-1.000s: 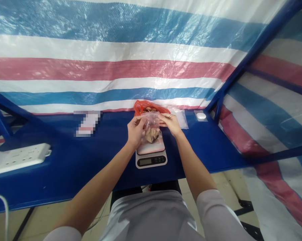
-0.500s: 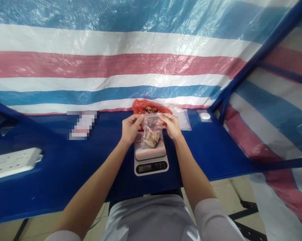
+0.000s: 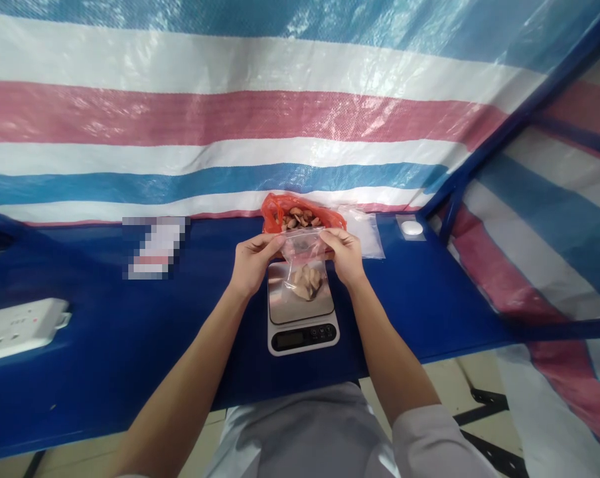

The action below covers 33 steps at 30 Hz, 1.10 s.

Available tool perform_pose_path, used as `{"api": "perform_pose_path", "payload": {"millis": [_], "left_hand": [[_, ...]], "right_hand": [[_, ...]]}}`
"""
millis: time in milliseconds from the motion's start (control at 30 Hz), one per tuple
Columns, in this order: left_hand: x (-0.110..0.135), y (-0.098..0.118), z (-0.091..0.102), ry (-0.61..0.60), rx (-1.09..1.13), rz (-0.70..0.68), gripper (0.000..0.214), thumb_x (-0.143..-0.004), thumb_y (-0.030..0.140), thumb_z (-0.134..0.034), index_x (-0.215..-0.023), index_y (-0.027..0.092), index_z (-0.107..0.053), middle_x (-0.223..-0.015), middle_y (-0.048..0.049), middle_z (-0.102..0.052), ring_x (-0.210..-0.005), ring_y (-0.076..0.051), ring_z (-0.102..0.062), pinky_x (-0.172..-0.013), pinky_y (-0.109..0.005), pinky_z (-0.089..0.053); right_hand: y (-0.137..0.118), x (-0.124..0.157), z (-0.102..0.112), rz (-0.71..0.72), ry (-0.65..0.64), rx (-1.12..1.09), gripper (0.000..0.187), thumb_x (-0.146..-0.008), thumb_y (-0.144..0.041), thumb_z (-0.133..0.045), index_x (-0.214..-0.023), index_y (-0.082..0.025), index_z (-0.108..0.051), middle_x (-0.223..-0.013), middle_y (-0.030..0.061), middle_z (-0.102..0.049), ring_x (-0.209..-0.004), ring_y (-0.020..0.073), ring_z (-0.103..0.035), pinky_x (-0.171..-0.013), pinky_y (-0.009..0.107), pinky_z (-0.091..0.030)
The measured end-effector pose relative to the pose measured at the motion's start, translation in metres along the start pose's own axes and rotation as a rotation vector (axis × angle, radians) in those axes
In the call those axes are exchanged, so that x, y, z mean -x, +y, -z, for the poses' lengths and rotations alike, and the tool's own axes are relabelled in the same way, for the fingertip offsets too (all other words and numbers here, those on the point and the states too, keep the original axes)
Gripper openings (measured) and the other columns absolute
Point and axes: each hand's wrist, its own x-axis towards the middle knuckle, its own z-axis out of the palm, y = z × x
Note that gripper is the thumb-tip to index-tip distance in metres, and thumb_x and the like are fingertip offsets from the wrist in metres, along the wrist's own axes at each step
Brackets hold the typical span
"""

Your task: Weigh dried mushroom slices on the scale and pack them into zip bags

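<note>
The left hand point(image 3: 253, 263) and the right hand point(image 3: 345, 255) are both pinching the top edge of a clear plastic bag point(image 3: 304, 262), with pale food pieces point(image 3: 306, 282) inside, which hangs between them above a steel digital scale point(image 3: 302, 338).

Pink, white and blue striped tarpaulin point(image 3: 230, 119) walls on blue metal framing point(image 3: 479, 159); blue worktop point(image 3: 101, 332); pale floor point(image 3: 429, 385) beneath, black metal struts point(image 3: 489, 401) low right.

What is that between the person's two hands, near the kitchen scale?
The head view shows a clear plastic bag held by its top edge between the left hand and right hand, with pale pieces inside, hanging over the kitchen scale.
</note>
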Motion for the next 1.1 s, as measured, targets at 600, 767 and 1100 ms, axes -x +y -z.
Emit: {"api": "perform_pose_path", "payload": {"millis": [600,767,1100], "left_hand": [[0.007,-0.001,0.005,0.011,0.017,0.016,0.031,-0.063,0.043,-0.092,-0.074,0.017,-0.080,-0.073,-0.0040,-0.077,-0.065,-0.017,-0.070,-0.073,-0.034,-0.062],[0.006,-0.004,0.007,0.029,0.014,0.005,0.030,-0.064,0.042,-0.092,-0.076,0.017,-0.081,-0.073,-0.0042,-0.077,-0.065,-0.016,-0.069,-0.072,-0.031,-0.061],[0.008,-0.006,0.006,0.065,0.002,0.000,0.032,-0.062,0.043,-0.093,-0.076,0.017,-0.081,-0.074,-0.0037,-0.077,-0.063,-0.014,-0.068,-0.070,-0.029,-0.059]], "right_hand": [[0.010,0.002,0.002,0.065,0.052,-0.024,0.039,-0.061,-0.055,-0.084,-0.075,-0.021,-0.070,-0.062,-0.0032,-0.065,-0.056,0.0138,-0.063,-0.051,0.028,-0.058],[0.014,0.001,0.003,0.097,0.055,-0.060,0.036,-0.062,-0.052,-0.085,-0.074,-0.021,-0.071,-0.061,-0.0043,-0.065,-0.053,0.0110,-0.061,-0.049,0.024,-0.056],[0.010,0.006,0.003,0.057,-0.035,-0.020,0.039,-0.065,-0.056,-0.084,-0.079,-0.021,-0.074,-0.069,-0.0004,-0.073,-0.057,0.0147,-0.067,-0.054,0.028,-0.059]]}}
